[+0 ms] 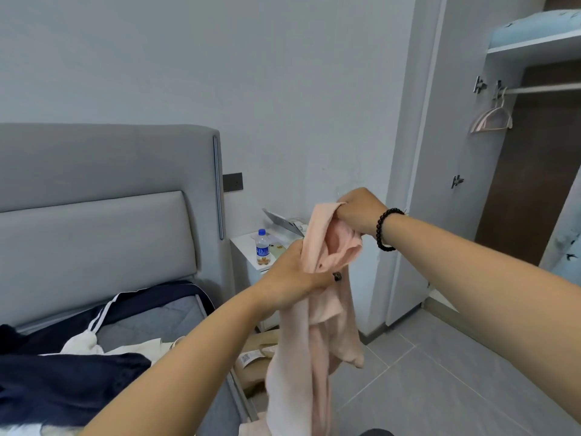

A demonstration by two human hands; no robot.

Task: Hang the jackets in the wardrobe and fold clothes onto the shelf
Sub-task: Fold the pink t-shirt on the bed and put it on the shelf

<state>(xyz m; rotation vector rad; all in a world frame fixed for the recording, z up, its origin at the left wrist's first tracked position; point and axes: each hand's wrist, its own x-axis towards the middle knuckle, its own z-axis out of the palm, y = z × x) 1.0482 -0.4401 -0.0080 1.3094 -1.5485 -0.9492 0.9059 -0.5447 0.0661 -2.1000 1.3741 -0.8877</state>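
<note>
A pale pink jacket (314, 335) hangs in the air in front of me, its length drooping toward the floor. My left hand (292, 278) grips it near the collar, by a dark button. My right hand (358, 215), with a dark bead bracelet on the wrist, holds the top edge of the fabric higher up. The open wardrobe (534, 171) stands at the right with a rail (547, 88) and one pink hanger (492, 119) on it. A white shelf (534, 45) above the rail carries a light blue pillow.
A grey bed (151, 325) at the left holds a navy garment (63, 385) and white clothes (94, 344). A white nightstand (245, 247) with a water bottle (262, 247) stands beside the bed. Grey floor tiles (440, 372) stretch toward the wardrobe.
</note>
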